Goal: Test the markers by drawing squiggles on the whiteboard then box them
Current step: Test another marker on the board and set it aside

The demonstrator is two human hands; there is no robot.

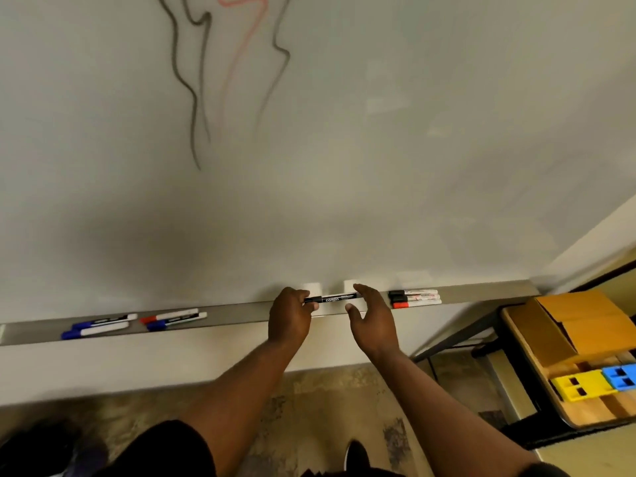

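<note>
The whiteboard (344, 166) has squiggles above its tray (241, 315), and over the tray's middle the left hand (290, 315) pinches a black marker (335, 298) by its cap while the right hand (370, 318), fingers open, is at the other end, likely ready to pull it open

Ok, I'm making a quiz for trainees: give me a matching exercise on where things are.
Things:
1 black Camlin marker
2 three black- and red-capped markers
3 red squiggle

Places:
a on the whiteboard
b lying on the right part of the tray
c held by the left hand

Pairs: 1-c, 2-b, 3-a.
</note>
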